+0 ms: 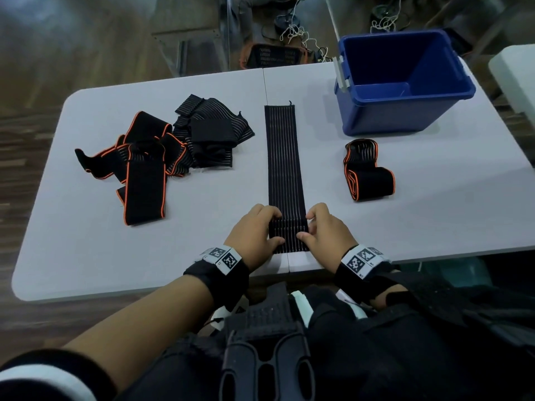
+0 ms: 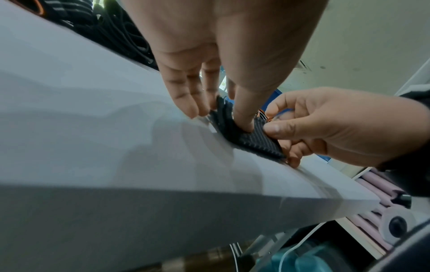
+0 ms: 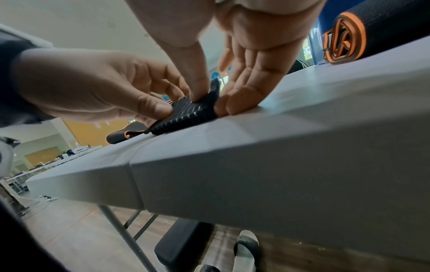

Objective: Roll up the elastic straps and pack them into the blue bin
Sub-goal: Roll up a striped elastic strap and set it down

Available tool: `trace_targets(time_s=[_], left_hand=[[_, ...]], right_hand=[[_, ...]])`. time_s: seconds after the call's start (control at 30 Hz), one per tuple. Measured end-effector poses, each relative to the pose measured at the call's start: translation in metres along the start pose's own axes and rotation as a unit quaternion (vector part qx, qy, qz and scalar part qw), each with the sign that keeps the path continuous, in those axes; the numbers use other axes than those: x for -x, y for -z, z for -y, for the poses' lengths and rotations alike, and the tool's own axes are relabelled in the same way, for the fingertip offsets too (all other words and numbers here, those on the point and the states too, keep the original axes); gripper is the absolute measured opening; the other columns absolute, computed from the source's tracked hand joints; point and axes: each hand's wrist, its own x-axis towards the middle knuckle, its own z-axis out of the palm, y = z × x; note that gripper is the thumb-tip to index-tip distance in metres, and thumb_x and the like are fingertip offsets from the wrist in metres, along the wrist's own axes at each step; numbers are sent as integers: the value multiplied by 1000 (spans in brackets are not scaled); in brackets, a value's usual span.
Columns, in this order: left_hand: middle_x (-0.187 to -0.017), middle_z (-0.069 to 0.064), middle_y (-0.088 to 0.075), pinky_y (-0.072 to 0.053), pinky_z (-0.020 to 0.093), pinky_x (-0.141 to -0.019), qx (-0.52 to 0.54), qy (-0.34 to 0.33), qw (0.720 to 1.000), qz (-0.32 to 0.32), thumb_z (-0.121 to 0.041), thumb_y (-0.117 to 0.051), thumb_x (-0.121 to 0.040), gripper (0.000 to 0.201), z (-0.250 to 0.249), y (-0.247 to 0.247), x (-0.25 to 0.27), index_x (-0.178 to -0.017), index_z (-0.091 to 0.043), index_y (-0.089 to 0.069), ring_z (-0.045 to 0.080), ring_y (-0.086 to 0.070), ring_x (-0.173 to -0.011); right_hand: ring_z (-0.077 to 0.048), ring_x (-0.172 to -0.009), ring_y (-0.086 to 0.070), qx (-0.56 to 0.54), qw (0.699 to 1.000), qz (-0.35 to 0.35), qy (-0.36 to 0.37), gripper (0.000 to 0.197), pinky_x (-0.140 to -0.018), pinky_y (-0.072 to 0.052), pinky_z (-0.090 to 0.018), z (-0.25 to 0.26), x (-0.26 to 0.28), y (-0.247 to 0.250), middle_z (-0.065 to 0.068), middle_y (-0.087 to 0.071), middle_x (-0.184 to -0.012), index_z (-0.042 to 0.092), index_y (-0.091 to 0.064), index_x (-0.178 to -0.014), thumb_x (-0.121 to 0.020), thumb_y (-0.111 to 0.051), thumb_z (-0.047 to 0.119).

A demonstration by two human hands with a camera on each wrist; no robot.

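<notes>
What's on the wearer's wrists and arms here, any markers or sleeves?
Bare hands, no gloves. Left hand and right hand each carry a black wrist strap with white square tags printed in black-and-white fiducial patterns. The left forearm is bare up to a black sleeve with a white cuff; the right arm is in dark fabric.

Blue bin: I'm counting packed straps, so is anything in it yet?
No, the blue bin shows only its bare floor in the head view.

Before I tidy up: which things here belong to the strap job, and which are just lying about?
Job:
striped strap, gripped by left hand and right hand
rolled strap
strap pile
blue bin

Lying about:
floor cords
black crate
</notes>
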Motion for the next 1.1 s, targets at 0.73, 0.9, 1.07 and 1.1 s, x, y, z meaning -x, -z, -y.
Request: trace_targets(time_s=[0.73,0.9,1.07,1.1], left_hand=[[-129,3,-59,-51,41,-91,-204,-161,964,52,-69,-73,-70,72,20,4,8,-127,-25,-68,28,-53,-110],[-126,-1,-61,-47,38,-97,-133,-144,980,36,-46,-72,-84,54,15,5,9,-133,-24,-64,23,-53,-109],[-97,-5,-72,-48,27,-81,-28,-73,997,-7,-39,-67,-89,29,8,11,7,-113,-24,-71,14,-63,-88],[-91,-7,-72,-48,25,-77,-11,-47,999,-16,-40,-66,-90,26,7,12,6,-111,-25,-70,11,-64,-83]], right_hand=[[-24,-129,-40,207,969,74,113,69,-108,-39,-38,-4,14,-3,1,-35,-151,17,-41,-146,-87,-69,40],[-25,-121,-47,170,978,59,101,51,-103,-42,-40,-5,13,-3,1,-45,-143,19,-48,-139,-90,-63,23],[-22,-109,-54,44,997,51,45,27,-95,-46,-36,-2,5,4,0,-56,-123,19,-57,-124,-97,-56,23],[-22,-107,-55,34,998,48,37,24,-93,-46,-36,-1,2,5,0,-58,-120,20,-58,-121,-98,-54,23]])
